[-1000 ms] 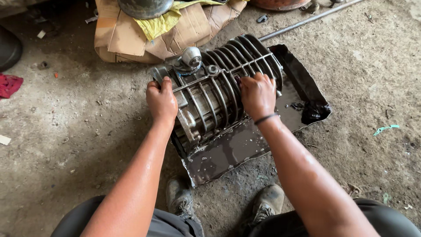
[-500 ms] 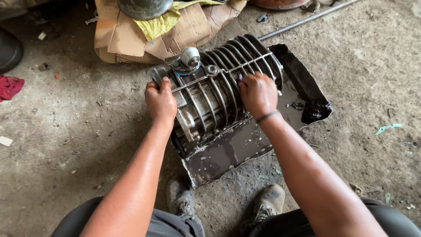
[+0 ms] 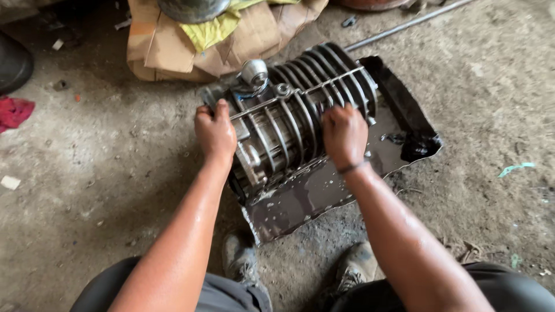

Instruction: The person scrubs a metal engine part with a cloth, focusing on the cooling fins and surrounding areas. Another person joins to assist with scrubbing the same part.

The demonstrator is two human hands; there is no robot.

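Two hands on one part — I see both gripping a finned metal engine cylinder block (image 3: 300, 124) lying on its side in a shallow metal tray (image 3: 300, 202) wet with dark oily liquid. Left hand (image 3: 215, 133) is clenched over the block's near-left end, fingers curled onto the flange edge by a round silver fitting (image 3: 253, 72) that sticks up at the top. Right hand (image 3: 345, 136) is closed over the fins toward the right half, knuckles up, thin dark band (image 3: 352, 168) on that wrist. Whether the fingertips hook between fins I can't tell — they're hidden under the hand.

Block sits diagonally, roughly centre of frame, its far end pointing up-right; tray sits on a dirty concrete floor (image 3: 115, 173). Black crumpled sheet (image 3: 413, 124) touches the tray's right side. Behind the block, just beyond it: flattened cardboard (image 3: 254, 34) with a yellow cloth (image 3: 214, 29) on top and a dark round metal object (image 3: 193, 8) on that. A thin metal rod (image 3: 404, 24) lies upper right. Red rag (image 3: 14, 111) at the left edge. My two shoes (image 3: 243, 260) are just below the tray's near corner.
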